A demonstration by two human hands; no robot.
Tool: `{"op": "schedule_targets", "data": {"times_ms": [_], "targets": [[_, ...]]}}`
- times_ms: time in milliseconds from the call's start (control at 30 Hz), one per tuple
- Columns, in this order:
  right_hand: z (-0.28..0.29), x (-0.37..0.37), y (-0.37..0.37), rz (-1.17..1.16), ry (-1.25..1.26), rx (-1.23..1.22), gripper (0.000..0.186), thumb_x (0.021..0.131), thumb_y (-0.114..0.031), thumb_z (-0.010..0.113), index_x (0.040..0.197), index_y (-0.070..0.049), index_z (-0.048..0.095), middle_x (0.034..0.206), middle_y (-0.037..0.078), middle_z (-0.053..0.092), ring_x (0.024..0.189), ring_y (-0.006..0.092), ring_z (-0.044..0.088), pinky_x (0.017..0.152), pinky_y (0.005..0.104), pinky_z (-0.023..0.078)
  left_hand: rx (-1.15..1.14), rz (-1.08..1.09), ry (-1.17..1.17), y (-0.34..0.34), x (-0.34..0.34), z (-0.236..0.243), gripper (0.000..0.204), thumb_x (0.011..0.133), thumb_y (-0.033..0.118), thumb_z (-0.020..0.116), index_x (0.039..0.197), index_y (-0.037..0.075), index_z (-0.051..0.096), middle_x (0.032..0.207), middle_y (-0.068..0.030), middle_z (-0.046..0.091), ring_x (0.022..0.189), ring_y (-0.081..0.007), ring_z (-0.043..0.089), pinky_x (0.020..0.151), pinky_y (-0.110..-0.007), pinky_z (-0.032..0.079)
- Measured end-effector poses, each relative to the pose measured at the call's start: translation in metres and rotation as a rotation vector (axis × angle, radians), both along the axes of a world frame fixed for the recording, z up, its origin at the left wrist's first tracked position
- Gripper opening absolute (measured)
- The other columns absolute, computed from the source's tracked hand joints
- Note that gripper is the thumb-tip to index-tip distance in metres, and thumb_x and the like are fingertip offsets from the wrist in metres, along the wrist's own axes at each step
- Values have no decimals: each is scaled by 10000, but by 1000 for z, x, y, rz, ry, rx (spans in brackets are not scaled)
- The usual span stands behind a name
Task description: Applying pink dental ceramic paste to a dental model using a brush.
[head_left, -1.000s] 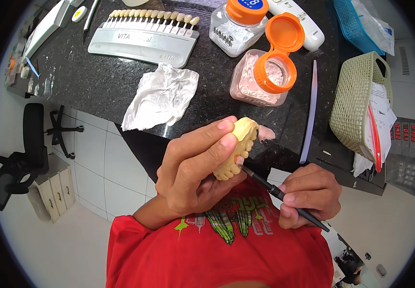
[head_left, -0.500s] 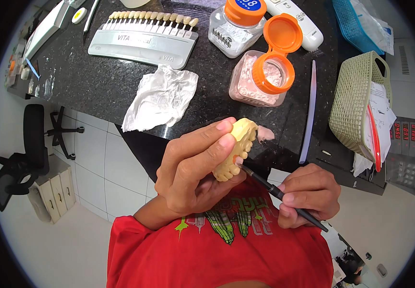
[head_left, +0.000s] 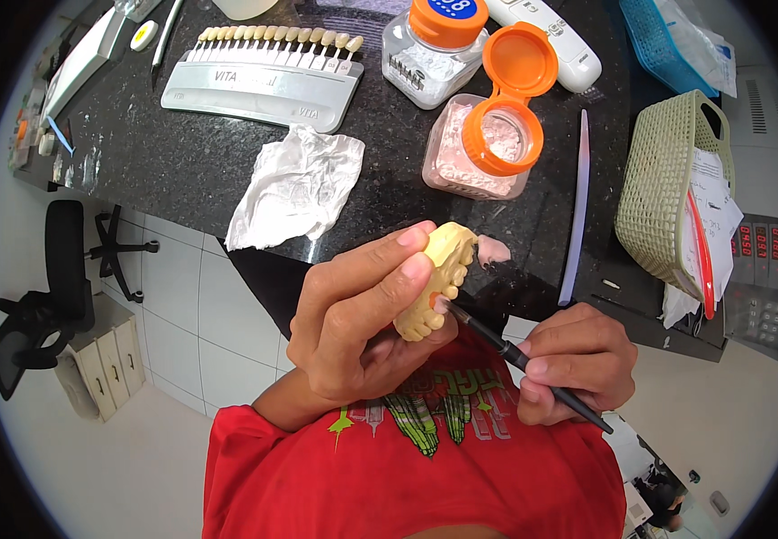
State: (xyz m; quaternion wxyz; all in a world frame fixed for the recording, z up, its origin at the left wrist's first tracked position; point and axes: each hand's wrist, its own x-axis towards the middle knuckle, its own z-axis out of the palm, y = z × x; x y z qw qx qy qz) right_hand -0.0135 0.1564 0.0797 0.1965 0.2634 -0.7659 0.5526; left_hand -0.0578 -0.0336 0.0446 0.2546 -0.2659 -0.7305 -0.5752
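My left hand [head_left: 353, 314] grips a yellow plaster dental model [head_left: 448, 256], its row of teeth turned toward the right. A small orange-pink patch shows among the teeth. Between the fingertips of my right hand [head_left: 579, 364] is a slim brush [head_left: 516, 356] with a black handle, slanting up to the left. Its tip meets the model at or right beside that patch. Just beyond the model, a lump of pink material [head_left: 494, 250] lies at the edge of the dark countertop.
Behind stand an open jar of pink powder [head_left: 470, 166] and an orange-lidded jar [head_left: 429, 63]. A crumpled white tissue [head_left: 294, 193] and a tooth shade guide [head_left: 263, 90] lie to the left. Rightward are a pale purple strip [head_left: 576, 216], a woven basket [head_left: 663, 193] and a blue basket [head_left: 663, 45].
The view has shifted slightly. Both hands keep their grips, and the brush tip stays at the same spot on the model.
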Motion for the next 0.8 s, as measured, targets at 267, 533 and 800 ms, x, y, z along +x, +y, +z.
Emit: {"op": "schedule_targets", "data": {"times_ms": [267, 533, 800], "targets": [[-1, 14, 4, -183, -72, -150, 202, 724, 19, 713, 905, 17, 625, 765, 132, 625, 573, 172, 624, 488, 227, 505, -25, 31, 41, 0, -2, 0, 399, 717, -62, 735, 1081, -47, 572, 1078, -224, 587, 934, -282, 666, 767, -305, 607], [1, 23, -1, -419, -335, -128, 170, 682, 41, 695, 795, 36, 569, 661, 131, 639, 534, 137, 627, 470, 209, 484, -174, 15, 9, -6, 0, 5, 335, 813, 2, 639, 1109, -71, 502, 1078, -238, 534, 962, -300, 651, 853, -350, 576], [4, 16, 1, -398, -322, -33, 165, 685, 58, 688, 792, 35, 564, 666, 130, 641, 547, 140, 636, 479, 209, 486, -114, -3, 16, -4, -1, 4, 304, 822, -12, 615, 1097, -82, 508, 1062, -241, 549, 956, -301, 654, 849, -346, 576]]}}
